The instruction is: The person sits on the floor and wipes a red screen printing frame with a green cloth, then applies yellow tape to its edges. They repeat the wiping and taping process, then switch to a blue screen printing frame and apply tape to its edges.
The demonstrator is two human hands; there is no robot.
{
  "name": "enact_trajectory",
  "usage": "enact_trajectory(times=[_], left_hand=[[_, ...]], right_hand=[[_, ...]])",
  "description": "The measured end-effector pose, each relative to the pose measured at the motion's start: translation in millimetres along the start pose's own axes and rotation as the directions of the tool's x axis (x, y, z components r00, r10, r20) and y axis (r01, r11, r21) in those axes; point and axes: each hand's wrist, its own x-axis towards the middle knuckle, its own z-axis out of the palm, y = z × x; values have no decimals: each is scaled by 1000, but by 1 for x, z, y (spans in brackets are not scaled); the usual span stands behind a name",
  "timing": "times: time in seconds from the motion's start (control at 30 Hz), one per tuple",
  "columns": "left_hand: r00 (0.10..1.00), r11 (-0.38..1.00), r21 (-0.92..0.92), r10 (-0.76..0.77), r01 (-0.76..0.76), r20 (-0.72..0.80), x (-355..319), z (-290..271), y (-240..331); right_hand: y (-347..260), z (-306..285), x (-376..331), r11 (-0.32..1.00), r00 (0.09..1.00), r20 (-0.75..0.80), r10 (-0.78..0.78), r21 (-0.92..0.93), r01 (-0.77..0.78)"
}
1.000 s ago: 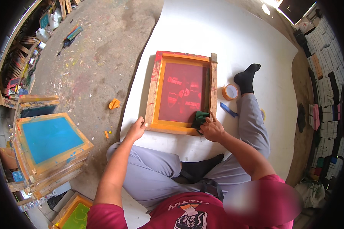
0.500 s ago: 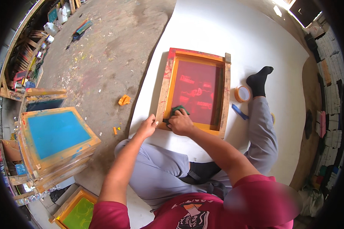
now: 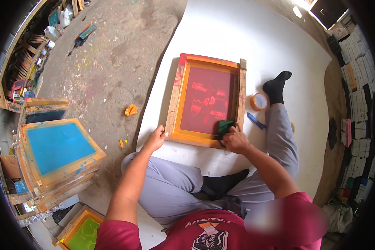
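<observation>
A screen-printing frame (image 3: 175,100) of worn wood lies in front of me, its mesh (image 3: 196,110) dark red with lighter lettering and shapes. Brown tape lines the inner edges. My left hand (image 3: 156,138) is closed at the frame's near left corner, thumb and fingers against the wood. At the near right inner corner, my right hand (image 3: 236,140) presses a dark green cloth (image 3: 226,126) onto the tape and mesh. Part of the cloth is hidden under the fingers.
White sheeting (image 3: 221,31) lies under the frame. Right of it are a tape roll (image 3: 259,101), a blue strip-like tool (image 3: 256,121) and my outstretched leg. Framed screens with a blue mesh (image 3: 60,146) on top are stacked at left; a crumpled orange scrap (image 3: 131,110) lies on the floor.
My right hand has moved the green cloth from the near left corner of the frame to the near right corner. My left hand stays at the left corner.
</observation>
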Motion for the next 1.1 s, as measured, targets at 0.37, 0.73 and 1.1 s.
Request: enact_trajectory(times=[0.37,0.73,1.1], left_hand=[[999,997,70,40,-39,-17,-9,-5,20],[1000,995,94,23,-22,-9,-12,-4,25],[942,923,-191,-334,335,39,-35,5,55]], right_hand=[[-28,26,87,996,938,335,90,-21,-88],[-50,7,179,850,925,-88,370,435,-298],[19,-41,40,580,542,-207,815,286,-763]])
